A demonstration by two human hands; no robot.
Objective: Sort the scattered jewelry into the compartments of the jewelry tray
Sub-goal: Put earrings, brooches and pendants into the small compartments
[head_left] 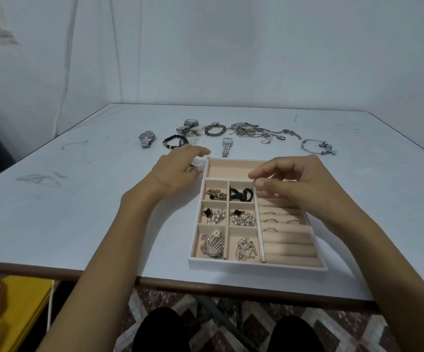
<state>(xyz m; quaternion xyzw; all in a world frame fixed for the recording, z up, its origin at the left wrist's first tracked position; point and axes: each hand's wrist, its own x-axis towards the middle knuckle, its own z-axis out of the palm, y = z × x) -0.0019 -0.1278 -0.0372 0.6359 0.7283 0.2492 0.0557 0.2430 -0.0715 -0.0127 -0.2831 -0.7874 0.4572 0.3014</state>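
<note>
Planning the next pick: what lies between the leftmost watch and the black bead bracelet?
Nothing; head view shows bare table between the leftmost watch and the black bead bracelet.

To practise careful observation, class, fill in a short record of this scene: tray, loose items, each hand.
jewelry tray: near table front edge
small compartments: six, all filled
ring rolls: several rings
long back compartment: visible part empty
loose: watches, bracelets, chain tangle
left hand: beside tray's far left corner
right hand: over ring rolls, grasp unclear
</note>
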